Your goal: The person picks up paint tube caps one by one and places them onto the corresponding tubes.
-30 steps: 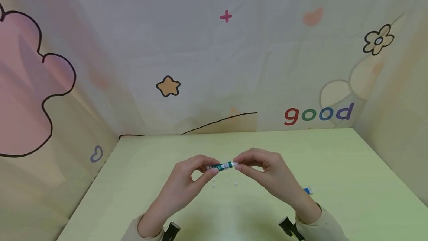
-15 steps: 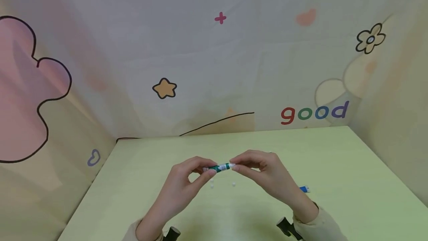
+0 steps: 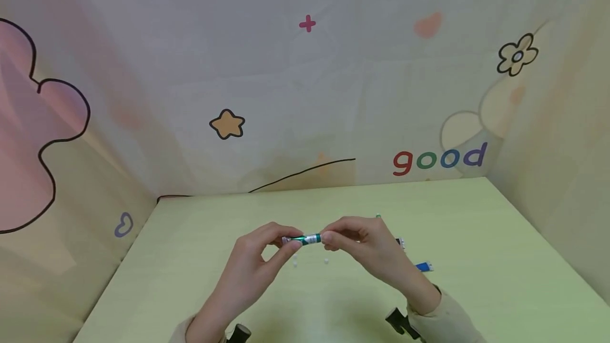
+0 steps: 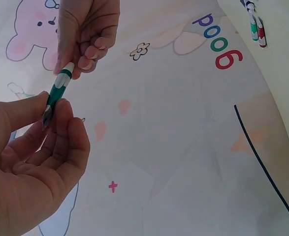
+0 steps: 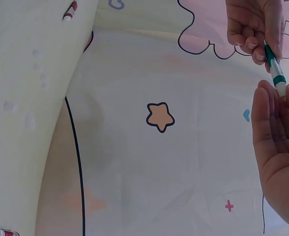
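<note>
A small green and white paint tube (image 3: 311,238) is held up between both hands, lying nearly level over the table. My left hand (image 3: 259,255) pinches its silvery tail end between thumb and fingers. At the other end, the thumb and fingers of my right hand (image 3: 369,245) pinch the white cap (image 5: 280,88), hiding it in the head view. Both wrist views show the tube (image 4: 59,87) bridging the two hands, its cap (image 4: 69,68) at the right fingertips.
On the pale green table (image 3: 214,216) lie small white pieces (image 3: 326,261) below the held tube. A blue tube (image 3: 424,267) and a dark-labelled one (image 3: 400,243) lie partly behind the right arm. Green (image 4: 253,29) and red (image 4: 261,37) tubes show in the left wrist view.
The right fingers have closed further over the white cap and turned slightly. Both hands drift left in the head view along with the background. More of the tubes behind the right arm shows.
</note>
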Available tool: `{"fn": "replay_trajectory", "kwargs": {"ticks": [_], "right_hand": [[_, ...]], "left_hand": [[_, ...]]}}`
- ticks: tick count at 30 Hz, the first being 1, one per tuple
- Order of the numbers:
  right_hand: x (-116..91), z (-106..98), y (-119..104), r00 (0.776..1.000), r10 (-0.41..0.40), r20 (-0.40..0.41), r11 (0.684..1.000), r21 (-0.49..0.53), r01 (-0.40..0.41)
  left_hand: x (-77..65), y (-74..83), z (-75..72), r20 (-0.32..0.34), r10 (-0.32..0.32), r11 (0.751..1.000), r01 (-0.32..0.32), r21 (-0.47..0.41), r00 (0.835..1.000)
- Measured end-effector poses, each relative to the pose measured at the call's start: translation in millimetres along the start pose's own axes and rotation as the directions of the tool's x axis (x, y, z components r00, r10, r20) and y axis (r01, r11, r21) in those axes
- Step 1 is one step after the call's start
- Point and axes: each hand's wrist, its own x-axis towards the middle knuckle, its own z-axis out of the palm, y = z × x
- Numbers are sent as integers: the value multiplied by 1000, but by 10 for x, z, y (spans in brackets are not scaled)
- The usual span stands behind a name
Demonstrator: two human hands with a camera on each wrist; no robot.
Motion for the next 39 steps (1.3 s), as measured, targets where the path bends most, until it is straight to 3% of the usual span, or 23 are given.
{"fn": "replay_trajectory", "kwargs": {"ticks": [11, 15, 19, 23, 26, 32, 39], "right_hand": [[-22, 20, -45, 999, 14, -42, 993, -115, -19], [-17, 1, -27, 991, -133, -34, 977, -174, 125], [6, -5, -4, 951, -309, -2, 925, -233, 300], [23, 9, 21, 912, -411, -4, 878, -271, 395], [29, 24, 48, 902, -432, -9, 865, -287, 412], [29, 47, 51, 912, -409, -11, 873, -294, 388], [17, 55, 54, 941, -338, 0, 904, -276, 325]], "left_hand": [[9, 0, -61, 10, -57, 998, 57, 19, 998], [24, -11, -71, 23, -98, 995, 98, -8, 995], [34, -33, -81, 65, -128, 989, 132, -68, 990], [29, -40, -89, 97, -146, 983, 155, -101, 985], [25, -24, -92, 106, -179, 977, 190, -100, 978], [27, -2, -77, 96, -215, 970, 224, -97, 972], [7, 3, -75, 67, -159, 981, 166, -105, 985]]}}
